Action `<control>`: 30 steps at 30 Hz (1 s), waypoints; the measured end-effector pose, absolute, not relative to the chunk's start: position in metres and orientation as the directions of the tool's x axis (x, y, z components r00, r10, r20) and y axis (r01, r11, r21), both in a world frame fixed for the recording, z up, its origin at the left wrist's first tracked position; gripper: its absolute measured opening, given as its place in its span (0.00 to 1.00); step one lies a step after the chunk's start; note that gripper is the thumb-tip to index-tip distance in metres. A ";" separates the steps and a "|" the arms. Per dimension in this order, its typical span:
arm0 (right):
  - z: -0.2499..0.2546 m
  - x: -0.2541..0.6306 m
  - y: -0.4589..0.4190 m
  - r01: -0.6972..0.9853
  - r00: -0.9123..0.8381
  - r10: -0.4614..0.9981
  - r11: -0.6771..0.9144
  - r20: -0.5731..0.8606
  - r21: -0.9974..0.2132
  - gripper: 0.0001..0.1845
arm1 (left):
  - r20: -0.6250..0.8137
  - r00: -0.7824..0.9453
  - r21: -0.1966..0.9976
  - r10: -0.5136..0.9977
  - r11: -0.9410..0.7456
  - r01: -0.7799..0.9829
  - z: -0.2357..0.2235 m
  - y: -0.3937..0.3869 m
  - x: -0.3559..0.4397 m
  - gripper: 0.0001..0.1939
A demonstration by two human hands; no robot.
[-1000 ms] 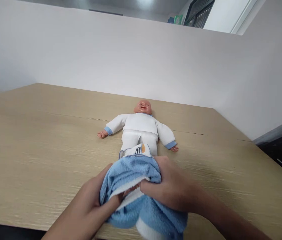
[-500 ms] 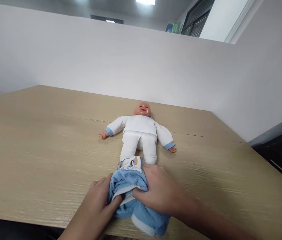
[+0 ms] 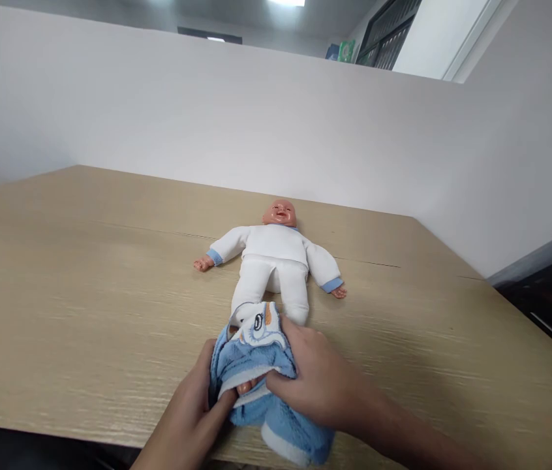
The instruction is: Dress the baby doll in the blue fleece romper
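A baby doll [image 3: 276, 261] in white clothes with blue cuffs lies on its back on the wooden table [image 3: 85, 287], head away from me. At its feet is a bunched blue fleece garment [image 3: 256, 365] with a white lining and an embroidered eye patch. My left hand [image 3: 192, 405] pinches the garment's left edge. My right hand [image 3: 315, 378] grips its right side, fingers curled into the cloth. The doll's feet are hidden under the garment.
White partition walls stand behind the table and along its right side. The table's near edge runs just under my hands. A dark surface [image 3: 550, 307] lies beyond the right edge of the table.
The garment and both hands have moved away from me toward the doll's legs. The embroidered patch shows more now. The doll has not moved.
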State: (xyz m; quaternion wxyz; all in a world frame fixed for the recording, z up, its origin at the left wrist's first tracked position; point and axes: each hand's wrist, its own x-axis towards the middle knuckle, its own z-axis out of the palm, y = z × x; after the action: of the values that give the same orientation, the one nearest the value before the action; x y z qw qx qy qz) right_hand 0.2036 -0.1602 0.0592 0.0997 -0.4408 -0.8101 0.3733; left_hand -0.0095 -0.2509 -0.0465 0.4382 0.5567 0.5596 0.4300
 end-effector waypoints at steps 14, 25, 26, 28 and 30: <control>0.051 0.206 -0.144 0.455 -0.606 0.794 0.397 0.049 -0.797 0.13 | 0.203 -0.218 0.951 0.955 -0.140 0.274 -0.039 -0.226 -0.011 0.23; 0.047 0.225 -0.102 0.252 -0.764 0.640 0.409 0.080 -0.877 0.41 | 0.110 0.021 0.980 0.994 -0.112 0.162 -0.015 -0.185 -0.049 0.30; 0.046 0.229 -0.101 0.240 -0.762 0.644 0.370 0.062 -0.897 0.43 | 0.080 0.047 0.985 0.996 -0.086 0.152 -0.012 -0.186 -0.054 0.31; 0.041 0.236 -0.099 0.198 -0.758 0.651 0.281 0.035 -0.939 0.37 | 0.030 0.114 0.984 0.993 -0.049 0.169 -0.008 -0.188 -0.065 0.33; 0.033 0.240 -0.098 0.117 -0.759 0.650 0.184 0.032 -0.976 0.30 | -0.002 0.171 0.976 0.985 -0.036 0.217 -0.006 -0.192 -0.074 0.33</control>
State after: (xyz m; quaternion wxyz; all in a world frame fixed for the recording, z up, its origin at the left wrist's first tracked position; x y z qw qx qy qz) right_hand 0.2397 -0.0979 0.0332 0.2286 -0.2611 -0.7347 0.5829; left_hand -0.0736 -0.1917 -0.0057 0.4783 0.5971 0.5032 0.4018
